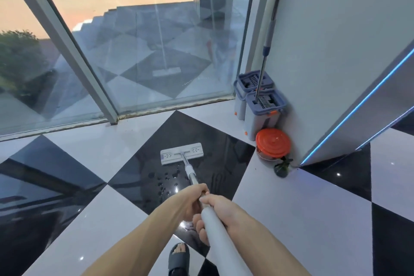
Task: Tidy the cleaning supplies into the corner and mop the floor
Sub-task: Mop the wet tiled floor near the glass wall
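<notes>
Both my hands, left [193, 200] ahead of right [220, 210], wrap the mop [182, 153] handle, head flat on the wet tile for the stroke, buckets [261, 105] tucked in the corner.

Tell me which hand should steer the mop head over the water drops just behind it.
Left, probably. The left hand grips the mop handle lower down, nearer the mop head and the water drops, so it guides best. The right hand holds higher up, better suited to pushing and pulling.
</notes>
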Motion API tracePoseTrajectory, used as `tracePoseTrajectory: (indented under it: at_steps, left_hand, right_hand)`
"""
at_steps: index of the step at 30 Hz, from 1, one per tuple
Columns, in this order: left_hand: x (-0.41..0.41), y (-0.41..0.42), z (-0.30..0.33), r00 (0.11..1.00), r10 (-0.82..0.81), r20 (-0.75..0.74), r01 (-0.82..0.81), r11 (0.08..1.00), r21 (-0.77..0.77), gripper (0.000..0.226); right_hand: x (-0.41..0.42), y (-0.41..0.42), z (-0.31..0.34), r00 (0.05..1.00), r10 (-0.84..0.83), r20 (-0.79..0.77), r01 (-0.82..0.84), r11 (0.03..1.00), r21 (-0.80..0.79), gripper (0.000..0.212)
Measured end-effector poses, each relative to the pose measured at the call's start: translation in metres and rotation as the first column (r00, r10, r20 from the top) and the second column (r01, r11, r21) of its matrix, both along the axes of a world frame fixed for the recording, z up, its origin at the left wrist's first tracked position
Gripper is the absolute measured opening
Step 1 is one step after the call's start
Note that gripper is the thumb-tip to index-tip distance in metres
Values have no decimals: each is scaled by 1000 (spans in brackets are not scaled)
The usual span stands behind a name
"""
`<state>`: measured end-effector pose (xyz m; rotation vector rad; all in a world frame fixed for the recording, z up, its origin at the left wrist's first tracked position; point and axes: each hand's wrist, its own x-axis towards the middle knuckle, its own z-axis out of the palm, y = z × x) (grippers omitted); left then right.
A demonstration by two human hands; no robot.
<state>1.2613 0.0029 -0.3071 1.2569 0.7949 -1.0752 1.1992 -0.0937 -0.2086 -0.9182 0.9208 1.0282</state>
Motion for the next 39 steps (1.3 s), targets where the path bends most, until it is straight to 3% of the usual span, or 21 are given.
tracePoseTrajectory:
  at_steps: [6,11,18,23,32,35,39]
  left_hand:
    - [-38,-25,25,996,-54,-72,54,999,0,28]
    - [-19,-33,8,992,125,-25,-127,986,-111,45]
    - [56,-36,-15,958,286,-2,-282,944,-173,34]
    - [149,-9,-50,850,500,-169,-527,798,-291,33]
    - [287,2,-88,914,390,-110,-404,898,-176,34]
    - [320,0,-104,905,411,-109,-425,886,-187,36]
    - [344,-7,-127,876,471,-106,-482,839,-252,35]
  right_hand:
    - [-29,-17,1,999,-36,-17,35,998,-58,19]
    - [-15,-30,3,996,-77,-37,77,997,-13,30]
    - [32,-42,7,993,-112,-41,116,987,113,30]
    - [95,-18,16,995,-90,30,85,987,138,27]
    - [199,-16,-10,993,-119,-2,119,988,102,22]
    - [213,-24,-19,991,-136,21,134,988,74,18]
    - [208,-41,-29,985,36,166,-33,999,-18,65]
